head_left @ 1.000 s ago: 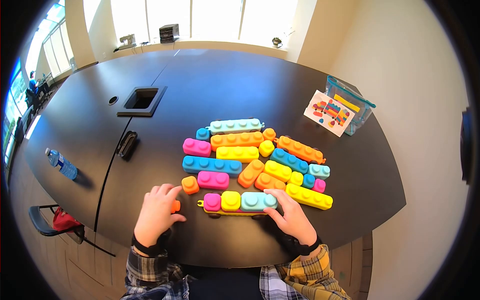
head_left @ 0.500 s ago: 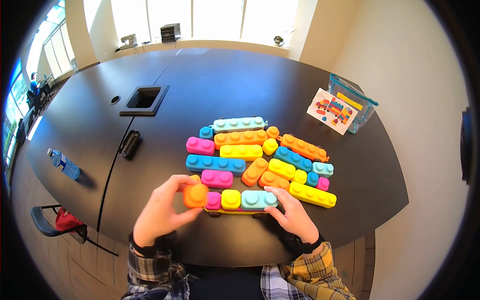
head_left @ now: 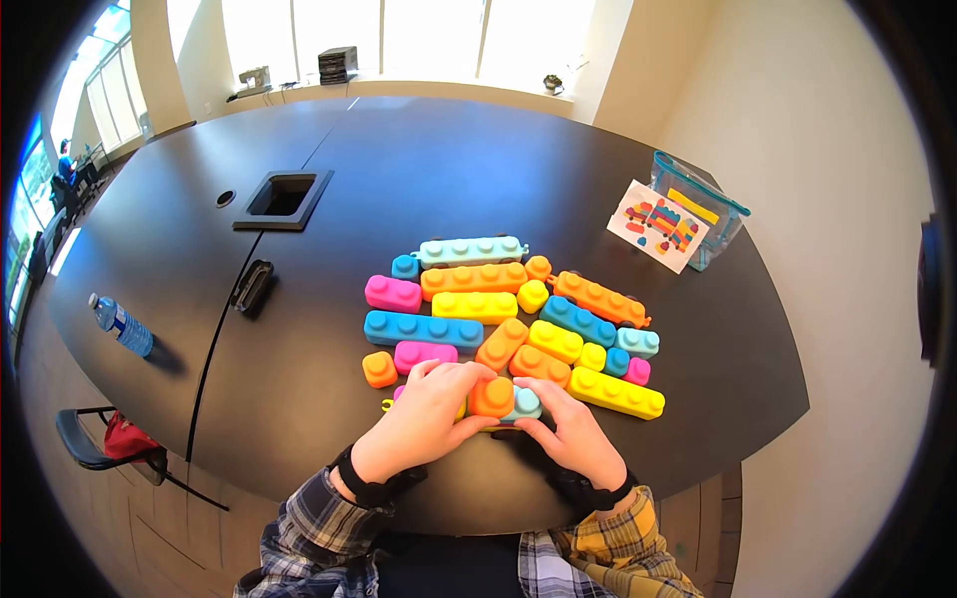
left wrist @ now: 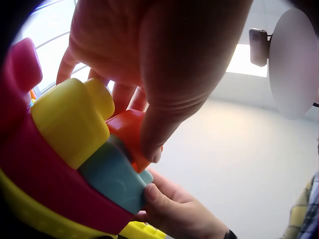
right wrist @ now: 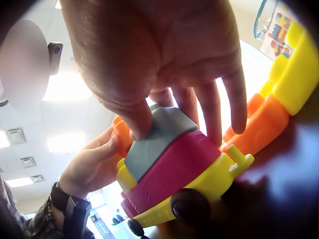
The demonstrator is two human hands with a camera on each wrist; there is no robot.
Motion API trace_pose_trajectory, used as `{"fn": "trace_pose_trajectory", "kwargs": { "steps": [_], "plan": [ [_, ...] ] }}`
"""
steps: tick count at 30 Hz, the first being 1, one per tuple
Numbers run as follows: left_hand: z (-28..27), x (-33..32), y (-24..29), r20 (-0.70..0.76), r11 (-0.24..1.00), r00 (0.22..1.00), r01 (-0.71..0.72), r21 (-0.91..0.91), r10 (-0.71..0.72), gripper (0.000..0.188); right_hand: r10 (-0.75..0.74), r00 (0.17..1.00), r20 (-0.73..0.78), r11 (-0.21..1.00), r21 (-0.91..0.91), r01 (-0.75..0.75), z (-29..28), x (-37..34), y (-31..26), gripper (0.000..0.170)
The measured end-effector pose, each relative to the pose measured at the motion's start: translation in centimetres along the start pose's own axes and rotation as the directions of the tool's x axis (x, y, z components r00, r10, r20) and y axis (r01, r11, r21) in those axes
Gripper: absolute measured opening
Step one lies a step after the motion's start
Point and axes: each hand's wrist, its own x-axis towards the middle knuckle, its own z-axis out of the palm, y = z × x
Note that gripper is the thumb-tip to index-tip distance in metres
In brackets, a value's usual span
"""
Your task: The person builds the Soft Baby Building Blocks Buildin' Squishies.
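Observation:
My left hand [head_left: 424, 409] pinches a small orange block [head_left: 491, 397] between thumb and fingers. In the left wrist view that orange block [left wrist: 130, 130] sits over the light blue block [left wrist: 117, 174], beside the yellow block [left wrist: 75, 119]. My right hand [head_left: 578, 434] grips the light blue block's far end, thumb on the near side. Under these blocks lies a magenta layer [right wrist: 172, 167] on a yellow wheeled base [right wrist: 199, 186] with dark wheels. A pink block [left wrist: 27, 64] stands at the base's left end, mostly hidden by my left hand in the head view.
Several colourful blocks lie just beyond my hands, among them a long blue one [head_left: 423, 330], a long yellow one [head_left: 618, 393] and a small orange one [head_left: 379, 369]. A picture card [head_left: 658, 225] leans on a clear pouch [head_left: 713, 234]. A water bottle [head_left: 122, 326] stands at left.
My left hand picked up the orange block from the table's left side and carried it rightward over the light blue block. My right hand stays at the light blue block.

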Motion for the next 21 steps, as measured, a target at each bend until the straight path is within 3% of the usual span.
{"fn": "trace_pose_trajectory", "kwargs": {
  "steps": [15, 17, 18, 19, 21],
  "plan": [
    [-1.2, -0.3, 0.0, 0.070, 0.995, 0.993, 0.098, 0.002, -0.098, 0.052, 0.010, 1.000, -0.004, 1.000, -0.011, -0.010, 0.1, -0.1, 0.3, 0.050],
    [-2.9, -0.7, -1.0, -0.021, 0.991, 0.998, 0.064, -0.119, -0.067, 0.054, 0.010, 1.000, -0.002, 1.000, -0.014, -0.010, 0.0, -0.1, 0.3, 0.050],
    [-3.6, -1.2, -2.2, -0.064, 0.979, 0.985, 0.150, -0.141, -0.160, 0.054, 0.013, 1.000, -0.002, 1.000, -0.016, -0.013, 0.0, -0.1, 0.3, 0.049],
    [-4.3, -1.6, -3.5, -0.150, 0.987, 0.976, 0.162, 0.014, -0.158, 0.051, 0.012, 1.000, -0.003, 1.000, -0.014, -0.012, 0.1, -0.1, 0.2, 0.049],
    [-6.0, -2.6, -5.7, -0.154, 0.947, 0.975, 0.194, 0.256, -0.158, 0.042, 0.007, 1.000, -0.012, 1.000, -0.008, -0.007, 0.1, -0.1, 0.2, 0.049]
  ]
}}
